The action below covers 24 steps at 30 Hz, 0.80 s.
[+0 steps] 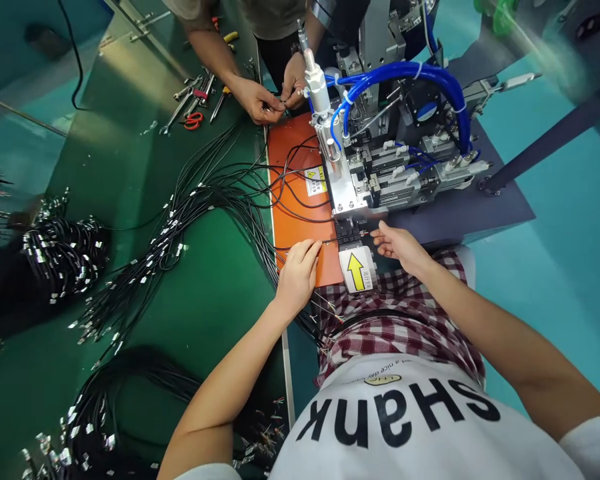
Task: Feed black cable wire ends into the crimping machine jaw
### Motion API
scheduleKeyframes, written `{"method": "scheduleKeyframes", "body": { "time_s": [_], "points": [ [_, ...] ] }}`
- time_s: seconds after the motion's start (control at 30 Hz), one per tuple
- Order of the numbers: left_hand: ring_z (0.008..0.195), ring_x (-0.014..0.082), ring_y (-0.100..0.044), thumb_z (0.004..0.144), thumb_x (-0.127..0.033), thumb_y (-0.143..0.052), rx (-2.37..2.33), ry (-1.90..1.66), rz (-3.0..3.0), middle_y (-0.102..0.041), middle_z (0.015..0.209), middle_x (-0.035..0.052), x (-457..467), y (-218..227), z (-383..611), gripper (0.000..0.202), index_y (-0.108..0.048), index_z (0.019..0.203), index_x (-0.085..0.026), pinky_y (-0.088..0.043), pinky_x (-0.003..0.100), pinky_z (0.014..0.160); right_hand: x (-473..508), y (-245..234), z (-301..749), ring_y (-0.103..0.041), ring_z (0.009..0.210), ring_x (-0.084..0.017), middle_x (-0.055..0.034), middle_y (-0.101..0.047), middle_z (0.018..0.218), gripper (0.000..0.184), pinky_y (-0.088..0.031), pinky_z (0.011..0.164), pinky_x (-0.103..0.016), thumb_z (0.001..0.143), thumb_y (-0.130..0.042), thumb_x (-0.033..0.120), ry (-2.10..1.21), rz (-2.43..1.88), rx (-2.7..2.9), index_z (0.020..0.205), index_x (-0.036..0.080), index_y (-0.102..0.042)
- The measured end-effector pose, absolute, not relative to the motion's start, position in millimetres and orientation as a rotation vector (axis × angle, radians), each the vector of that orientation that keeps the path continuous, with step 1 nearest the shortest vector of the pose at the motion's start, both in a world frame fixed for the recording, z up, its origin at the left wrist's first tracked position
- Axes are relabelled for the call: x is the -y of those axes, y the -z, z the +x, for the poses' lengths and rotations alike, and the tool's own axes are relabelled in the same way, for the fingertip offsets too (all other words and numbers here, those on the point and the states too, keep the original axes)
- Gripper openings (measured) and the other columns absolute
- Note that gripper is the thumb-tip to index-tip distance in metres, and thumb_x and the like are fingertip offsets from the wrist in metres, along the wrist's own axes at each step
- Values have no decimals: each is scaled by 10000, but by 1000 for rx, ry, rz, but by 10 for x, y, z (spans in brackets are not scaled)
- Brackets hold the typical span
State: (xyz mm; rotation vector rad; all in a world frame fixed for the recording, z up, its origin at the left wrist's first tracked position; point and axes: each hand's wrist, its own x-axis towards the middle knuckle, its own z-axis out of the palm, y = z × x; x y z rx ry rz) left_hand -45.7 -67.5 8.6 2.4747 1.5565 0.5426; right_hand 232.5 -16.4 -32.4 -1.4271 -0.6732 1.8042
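Note:
My left hand point(299, 270) rests on the orange plate point(293, 227), fingers pinched on a thin black cable point(330, 241) that runs right into the clamp of the machine point(353, 193). My right hand point(400, 245) sits just right of the clamp, fingers curled near the cable's bare wire tips point(364, 233); whether it grips them I cannot make out. A white label with a yellow arrow point(356, 270) lies between my hands.
Loose black cables point(200, 193) fan over the green table point(130, 167), with bundles point(55, 260) at left. Another person's hands point(270, 97) work on a wire at the far end, beside pliers and red scissors point(193, 120). Blue air hoses point(430, 77) loop over the machine.

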Motion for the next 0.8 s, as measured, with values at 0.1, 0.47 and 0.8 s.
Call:
{"method": "scheduleKeyframes", "body": {
  "time_s": [0.1, 0.47, 0.8],
  "points": [
    [1310, 278, -508, 1015, -204, -367, -1592, -547, 2468, -566, 1375, 154, 527, -63, -403, 439, -505, 1432, -188, -460, 508, 1128, 281, 393, 2427, -564, 533, -69, -19, -662, 775, 424, -414, 463, -183, 790, -761, 566, -1761, -1459, 657, 912, 162, -730],
    [1176, 265, -533, 964, -179, -471, -1776, -173, 2558, -604, 1237, 150, 124, -452, -826, 324, -582, 1265, -136, -482, 425, 1034, 636, 391, 2819, -573, 641, -123, -33, -643, 837, 349, -517, 562, -240, 727, -828, 509, -1694, -1487, 725, 908, 217, -764],
    [967, 215, -584, 950, -100, -401, -1815, -168, 2502, -606, 1021, 132, -610, -349, -881, 214, -610, 989, -118, -496, 360, 934, 711, 262, 2904, -552, 675, -152, -40, -633, 873, 366, -495, 587, -273, 756, -792, 549, -1667, -1493, 848, 929, 229, -746]
  ]
}}
